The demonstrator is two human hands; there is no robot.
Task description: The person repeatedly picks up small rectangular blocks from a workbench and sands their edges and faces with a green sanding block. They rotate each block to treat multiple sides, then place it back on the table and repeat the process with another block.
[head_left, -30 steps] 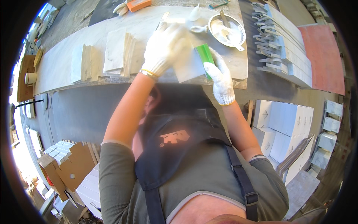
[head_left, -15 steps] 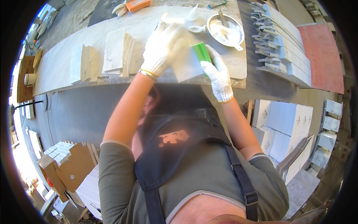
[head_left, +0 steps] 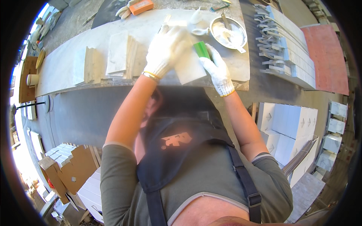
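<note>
In my right hand [head_left: 218,73], covered by a white knit glove, is a green block [head_left: 201,50], with fingers and thumb around its near end. Beneath the block lies a pale marble-look tile [head_left: 190,73] on the worktable. My left hand [head_left: 164,51], also gloved, rests over the tile's left part; glare and blur smear its fingers. Just past them a flat metal strip [head_left: 167,19] shows, partly hidden. To the right, a round pan [head_left: 244,39] holds white paste, with a spatula [head_left: 225,20] standing in it. Small white bottles [head_left: 197,16] stand beside the pan.
Stacked tiles [head_left: 117,54] stand left of my left hand, with another stack [head_left: 81,66] farther left. An orange box [head_left: 141,6] and a glove [head_left: 123,11] lie at the back. Strapped slabs [head_left: 288,52] are to the right, white cartons [head_left: 288,120] below them.
The green block and my right hand have shifted slightly up and left over the tile. My left hand stays in nearly the same place.
</note>
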